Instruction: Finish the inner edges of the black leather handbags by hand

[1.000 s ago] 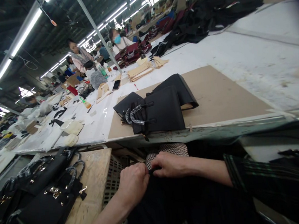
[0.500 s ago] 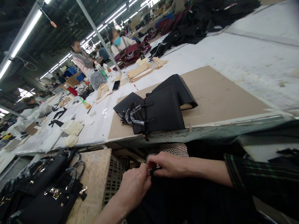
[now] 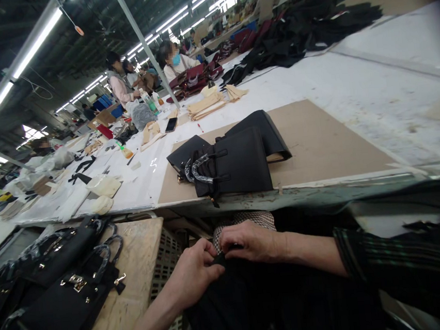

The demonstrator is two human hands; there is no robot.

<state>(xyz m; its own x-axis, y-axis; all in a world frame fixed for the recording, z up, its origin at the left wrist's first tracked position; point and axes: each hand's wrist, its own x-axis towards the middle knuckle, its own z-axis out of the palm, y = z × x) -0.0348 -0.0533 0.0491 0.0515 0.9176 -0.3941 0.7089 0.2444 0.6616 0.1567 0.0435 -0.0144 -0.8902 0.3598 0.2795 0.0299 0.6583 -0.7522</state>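
Below the table's front edge, my left hand (image 3: 193,274) and my right hand (image 3: 251,242) meet over dark fabric (image 3: 256,296) in my lap. Both are closed, pinching a small black piece (image 3: 221,255) between them; what it is I cannot make out. A checked cloth (image 3: 244,218) shows just beyond my right hand. On the table above lies a black handbag (image 3: 239,163) on its side, its wrapped handles (image 3: 197,170) pointing left, resting on a brown cardboard sheet (image 3: 319,145).
Several black handbags (image 3: 60,284) with gold hardware lie on a plywood stand (image 3: 142,250) at lower left. The long white table (image 3: 352,79) carries tan pieces (image 3: 206,103), a phone (image 3: 171,124), bottles and black fabric heaps (image 3: 300,32). Other people work at the far end.
My hands stayed together in my lap, fingers shifting slightly on the small black piece. The view tilted a little; the people at the far end moved.
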